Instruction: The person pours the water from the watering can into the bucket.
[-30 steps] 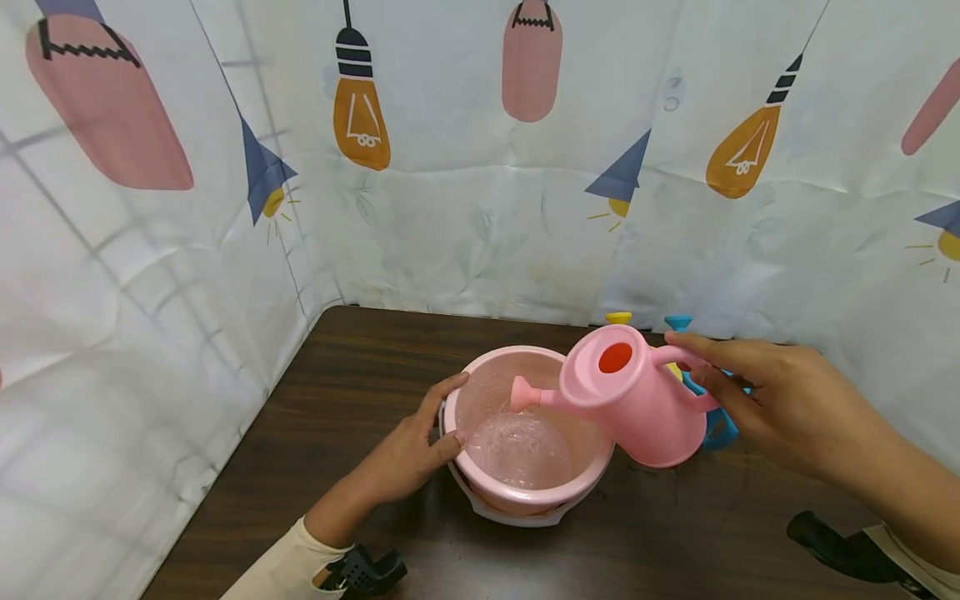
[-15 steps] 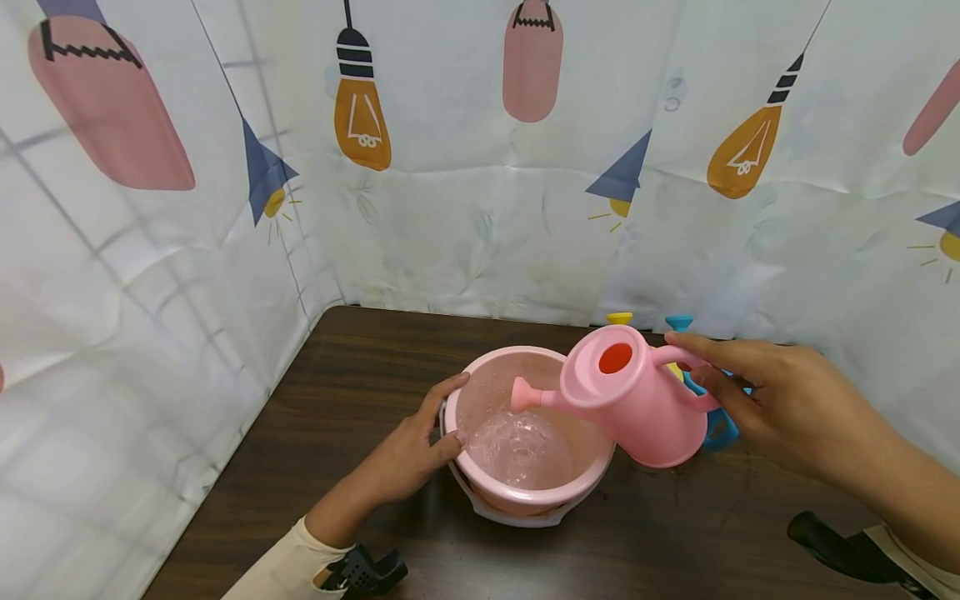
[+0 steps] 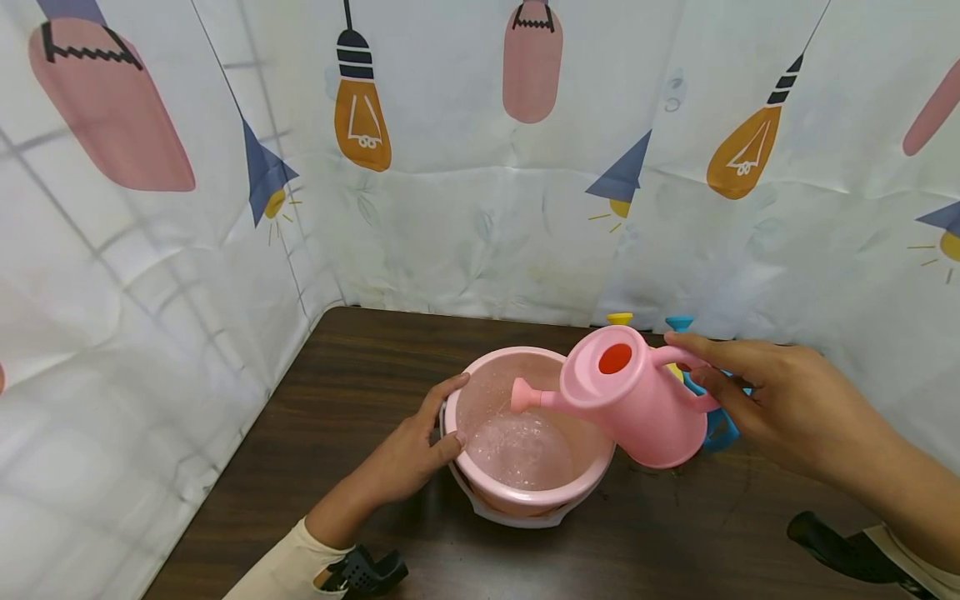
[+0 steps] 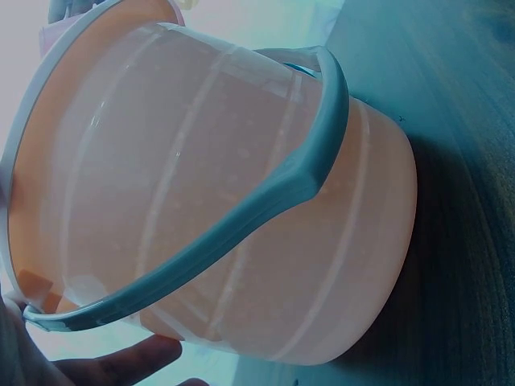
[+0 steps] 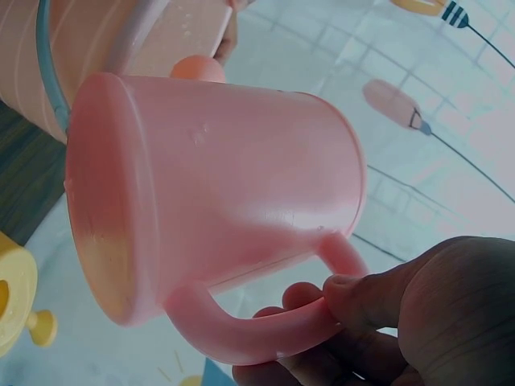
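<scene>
In the head view my right hand (image 3: 780, 400) grips the handle of a pink watering can (image 3: 652, 417), which tilts left over a pink bucket (image 3: 525, 496). Its flared spout hangs above the bucket's opening, and the water (image 3: 517, 450) inside is rippled and bubbly. My left hand (image 3: 412, 450) holds the bucket's left rim, thumb and a finger hooked over the edge. From the left wrist, the bucket's handle (image 4: 241, 225) hangs down against its ribbed side. The right wrist view shows fingers and thumb wrapped round the can's handle (image 5: 257, 334).
Behind the pink can stand a blue watering can (image 3: 722, 429) and a yellow one (image 5: 14, 293), both partly hidden. The dark wooden table (image 3: 360, 375) meets a printed cloth (image 3: 465, 233) at the back and left.
Both hands, the pink watering can and the bucket stay almost still. Only the ripples on the water in the bucket differ.
</scene>
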The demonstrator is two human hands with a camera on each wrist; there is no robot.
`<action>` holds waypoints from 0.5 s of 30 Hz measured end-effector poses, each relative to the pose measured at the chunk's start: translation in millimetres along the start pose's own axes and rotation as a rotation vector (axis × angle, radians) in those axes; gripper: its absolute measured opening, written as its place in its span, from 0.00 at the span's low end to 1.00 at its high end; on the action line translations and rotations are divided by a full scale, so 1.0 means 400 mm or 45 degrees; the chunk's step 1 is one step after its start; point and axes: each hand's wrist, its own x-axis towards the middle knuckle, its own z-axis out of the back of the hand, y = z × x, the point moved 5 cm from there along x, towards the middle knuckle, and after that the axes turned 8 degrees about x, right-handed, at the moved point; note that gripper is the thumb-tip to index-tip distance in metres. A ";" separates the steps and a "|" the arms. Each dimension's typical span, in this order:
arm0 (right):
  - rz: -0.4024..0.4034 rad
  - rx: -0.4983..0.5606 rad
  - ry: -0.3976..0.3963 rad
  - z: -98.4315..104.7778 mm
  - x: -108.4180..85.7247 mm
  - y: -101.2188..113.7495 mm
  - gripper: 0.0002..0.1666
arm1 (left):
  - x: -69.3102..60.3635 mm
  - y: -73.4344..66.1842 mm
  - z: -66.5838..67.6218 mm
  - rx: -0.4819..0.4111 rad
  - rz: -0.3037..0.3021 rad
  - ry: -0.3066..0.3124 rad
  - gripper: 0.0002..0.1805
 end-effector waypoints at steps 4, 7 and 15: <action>-0.002 0.001 0.004 -0.001 0.000 0.000 0.22 | 0.000 0.001 0.000 -0.005 0.003 0.004 0.39; 0.001 0.007 0.004 -0.001 0.000 0.001 0.22 | 0.000 0.001 0.000 -0.007 0.000 0.004 0.39; 0.001 0.013 -0.003 0.000 0.001 0.001 0.23 | 0.000 0.002 -0.001 -0.004 -0.009 0.004 0.39</action>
